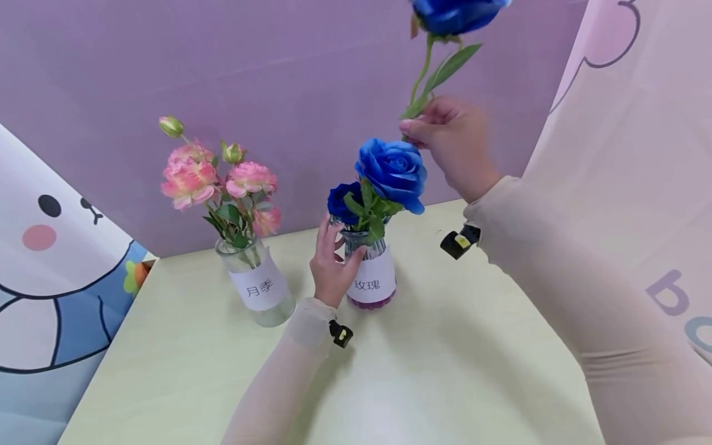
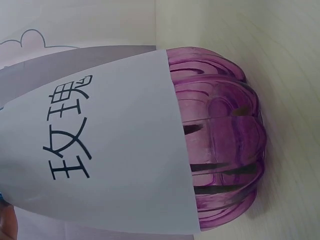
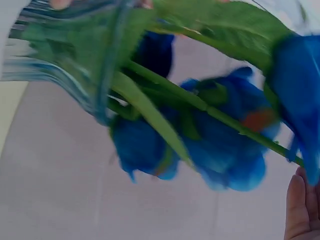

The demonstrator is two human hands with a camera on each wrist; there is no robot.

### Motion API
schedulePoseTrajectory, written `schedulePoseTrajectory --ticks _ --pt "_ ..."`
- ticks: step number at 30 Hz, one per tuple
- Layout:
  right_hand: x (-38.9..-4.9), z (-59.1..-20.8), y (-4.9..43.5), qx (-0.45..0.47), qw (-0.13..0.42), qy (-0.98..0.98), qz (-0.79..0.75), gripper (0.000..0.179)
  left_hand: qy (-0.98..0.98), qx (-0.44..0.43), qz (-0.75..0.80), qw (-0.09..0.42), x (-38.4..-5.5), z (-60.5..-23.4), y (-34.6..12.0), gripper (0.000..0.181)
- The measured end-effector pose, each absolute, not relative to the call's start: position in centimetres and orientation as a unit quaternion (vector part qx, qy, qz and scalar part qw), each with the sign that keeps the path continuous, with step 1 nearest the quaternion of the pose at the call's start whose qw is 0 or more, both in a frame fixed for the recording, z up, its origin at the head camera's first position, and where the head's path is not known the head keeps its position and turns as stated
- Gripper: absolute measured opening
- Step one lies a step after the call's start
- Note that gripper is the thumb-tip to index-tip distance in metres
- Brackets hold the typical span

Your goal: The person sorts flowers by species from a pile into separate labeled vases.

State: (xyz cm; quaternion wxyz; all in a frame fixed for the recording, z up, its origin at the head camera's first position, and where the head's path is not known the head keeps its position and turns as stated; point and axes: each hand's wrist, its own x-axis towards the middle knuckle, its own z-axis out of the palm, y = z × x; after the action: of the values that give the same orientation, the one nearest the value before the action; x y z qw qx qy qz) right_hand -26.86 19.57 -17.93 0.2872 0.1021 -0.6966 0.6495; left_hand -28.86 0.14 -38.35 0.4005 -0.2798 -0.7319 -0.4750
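Note:
My right hand (image 1: 458,142) pinches the green stem of a blue rose (image 1: 456,15), held upright above the vase; the bloom is cut off by the top edge of the head view. Below it, my left hand (image 1: 334,266) grips the neck of a glass vase (image 2: 225,135) with a purple ribbed base and a white paper label (image 1: 371,284). More blue roses (image 1: 392,173) stand in that vase. In the right wrist view the pinched stem (image 3: 235,125) slants toward the vase's mouth; whether its lower end is inside, I cannot tell.
Left of my left hand stands a clear glass vase (image 1: 275,312) with a white label, holding pink flowers (image 1: 191,176) and buds. Both vases are on a pale table (image 1: 183,371). A purple backdrop (image 1: 278,74) rises behind, with printed cloths on both sides.

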Motion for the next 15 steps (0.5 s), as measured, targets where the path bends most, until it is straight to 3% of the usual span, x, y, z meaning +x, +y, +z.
schedulePoseTrajectory --ticks 10,15 --pt "-27.2 -17.9 19.5 0.106 0.286 -0.67 0.677 0.004 -0.731 -0.28 -0.48 0.396 -28.8 -38.2 0.1 0.048" --pt "-26.9 -16.2 19.6 0.15 0.305 -0.638 0.691 0.017 -0.729 -0.282 -0.477 0.401 -28.9 -38.2 0.2 0.049"
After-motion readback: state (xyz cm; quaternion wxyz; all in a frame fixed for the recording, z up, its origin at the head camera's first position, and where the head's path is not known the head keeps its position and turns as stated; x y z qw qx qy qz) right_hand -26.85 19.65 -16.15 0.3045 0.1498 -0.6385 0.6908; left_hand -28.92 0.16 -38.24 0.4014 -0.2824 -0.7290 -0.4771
